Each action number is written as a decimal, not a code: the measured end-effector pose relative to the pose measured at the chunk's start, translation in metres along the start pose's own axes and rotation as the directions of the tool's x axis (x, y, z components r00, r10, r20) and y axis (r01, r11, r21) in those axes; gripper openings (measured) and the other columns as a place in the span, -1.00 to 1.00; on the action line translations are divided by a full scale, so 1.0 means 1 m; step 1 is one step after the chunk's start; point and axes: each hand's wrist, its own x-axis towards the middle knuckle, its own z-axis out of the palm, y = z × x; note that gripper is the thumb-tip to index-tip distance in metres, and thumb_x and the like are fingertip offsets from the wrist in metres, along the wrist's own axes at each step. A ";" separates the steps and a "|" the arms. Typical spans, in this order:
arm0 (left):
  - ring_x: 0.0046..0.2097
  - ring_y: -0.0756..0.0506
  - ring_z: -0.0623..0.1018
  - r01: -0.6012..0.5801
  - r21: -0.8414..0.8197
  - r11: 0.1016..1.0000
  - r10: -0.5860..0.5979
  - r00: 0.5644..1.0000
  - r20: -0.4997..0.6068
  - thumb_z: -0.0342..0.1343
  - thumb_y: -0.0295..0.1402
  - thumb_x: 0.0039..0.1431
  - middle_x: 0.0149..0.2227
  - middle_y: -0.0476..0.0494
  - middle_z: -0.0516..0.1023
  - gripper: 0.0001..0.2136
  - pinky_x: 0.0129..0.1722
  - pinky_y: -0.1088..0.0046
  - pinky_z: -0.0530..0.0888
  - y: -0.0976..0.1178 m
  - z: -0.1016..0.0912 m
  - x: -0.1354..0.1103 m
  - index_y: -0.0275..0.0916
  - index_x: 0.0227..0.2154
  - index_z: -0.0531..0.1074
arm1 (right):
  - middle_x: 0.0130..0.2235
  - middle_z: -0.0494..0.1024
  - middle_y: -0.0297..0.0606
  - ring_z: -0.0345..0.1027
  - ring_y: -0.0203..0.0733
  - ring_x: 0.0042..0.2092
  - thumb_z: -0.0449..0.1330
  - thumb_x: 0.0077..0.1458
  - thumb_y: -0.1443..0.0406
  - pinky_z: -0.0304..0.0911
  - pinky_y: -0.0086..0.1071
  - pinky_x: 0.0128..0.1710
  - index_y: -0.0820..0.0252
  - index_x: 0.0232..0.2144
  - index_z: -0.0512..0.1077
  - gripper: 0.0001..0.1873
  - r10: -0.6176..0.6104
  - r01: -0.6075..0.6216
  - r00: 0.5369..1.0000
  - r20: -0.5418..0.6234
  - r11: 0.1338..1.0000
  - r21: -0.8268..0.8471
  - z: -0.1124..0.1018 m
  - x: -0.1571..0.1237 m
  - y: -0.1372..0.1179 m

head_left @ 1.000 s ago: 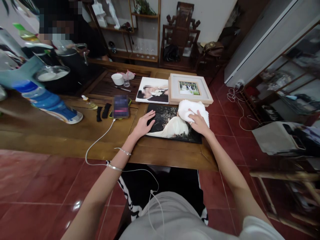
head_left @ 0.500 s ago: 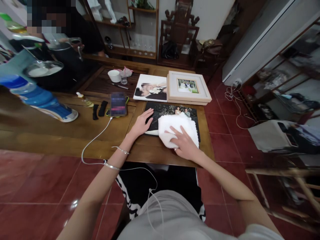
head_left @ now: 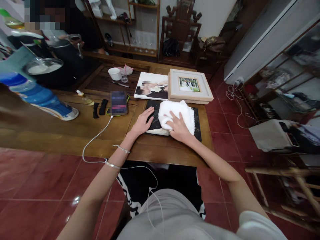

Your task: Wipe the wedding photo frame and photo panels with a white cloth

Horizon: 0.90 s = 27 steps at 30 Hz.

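Note:
A dark photo print (head_left: 197,128) lies flat near the table's front edge. On its left part rests my left hand (head_left: 144,120), open, with the fingers stretched out. My right hand (head_left: 180,128) holds a folded white cloth (head_left: 176,108) down on the print, its fingers spread over the top. The cloth hides most of the picture. Just behind the print are a white photo panel (head_left: 152,95) and a pale framed photo (head_left: 210,96).
A phone (head_left: 118,102) on a white cable, two black strips (head_left: 103,106) and a small dropper bottle (head_left: 85,99) lie to the left. Farther left stands a blue-capped bottle (head_left: 42,98). A white cup (head_left: 114,74) sits toward the back. Another person (head_left: 86,30) is across the table.
My right hand has pushed the cloth away from me and slightly left across the print, covering the figures in the picture. The left hand stays in place.

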 end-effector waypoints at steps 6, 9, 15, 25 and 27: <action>0.37 -0.21 0.07 0.076 0.009 0.997 -0.076 0.996 0.045 -0.22 -0.24 0.37 0.33 -0.30 0.15 -0.58 0.28 -0.08 0.10 -0.004 0.004 -0.002 -0.25 0.20 0.23 | 0.31 0.19 -0.17 -0.20 0.21 0.37 0.06 -0.12 0.51 -0.33 0.39 0.24 0.17 -0.19 0.48 -0.58 -0.167 0.164 0.983 0.070 0.985 0.045 0.000 -0.049 -0.049; 0.35 -0.21 0.12 0.074 0.004 0.997 -0.075 0.995 0.062 -0.25 -0.27 0.36 0.30 -0.35 0.20 -0.57 0.28 -0.04 0.12 -0.007 0.005 -0.002 -0.31 0.19 0.24 | 0.29 0.24 -0.20 -0.14 0.13 0.37 0.05 -0.12 0.50 -0.28 0.32 0.27 0.16 -0.16 0.47 -0.56 -0.184 0.180 0.980 0.072 0.981 0.067 -0.004 -0.047 -0.044; 0.34 -0.22 0.17 0.032 0.014 0.999 -0.032 0.999 0.037 -0.22 -0.27 0.34 0.28 -0.37 0.23 -0.57 0.30 0.01 0.12 -0.011 0.006 0.000 -0.34 0.18 0.25 | 0.27 0.27 -0.11 -0.10 0.17 0.35 0.05 -0.10 0.49 -0.26 0.32 0.26 0.23 -0.03 0.43 -0.48 -0.025 0.025 1.000 -0.012 1.000 -0.003 -0.002 0.007 0.004; 0.34 -0.23 0.17 0.025 0.006 1.000 -0.026 0.999 0.048 -0.23 -0.30 0.34 0.28 -0.35 0.23 -0.57 0.30 0.01 0.14 -0.008 0.003 0.000 -0.33 0.19 0.25 | 0.28 0.25 -0.12 -0.17 0.23 0.36 0.05 -0.12 0.51 -0.36 0.38 0.24 0.22 -0.14 0.47 -0.54 -0.095 0.095 0.995 0.009 0.995 0.029 0.005 -0.004 -0.027; 0.34 -0.23 0.16 0.018 -0.003 1.000 -0.018 0.999 0.050 -0.21 -0.30 0.33 0.28 -0.33 0.23 -0.57 0.30 0.01 0.14 -0.008 0.002 0.000 -0.31 0.18 0.25 | 0.29 0.23 -0.14 -0.20 0.21 0.37 0.05 -0.13 0.51 -0.37 0.37 0.25 0.20 -0.18 0.48 -0.57 -0.169 0.166 0.984 0.053 0.984 0.060 0.001 -0.025 -0.040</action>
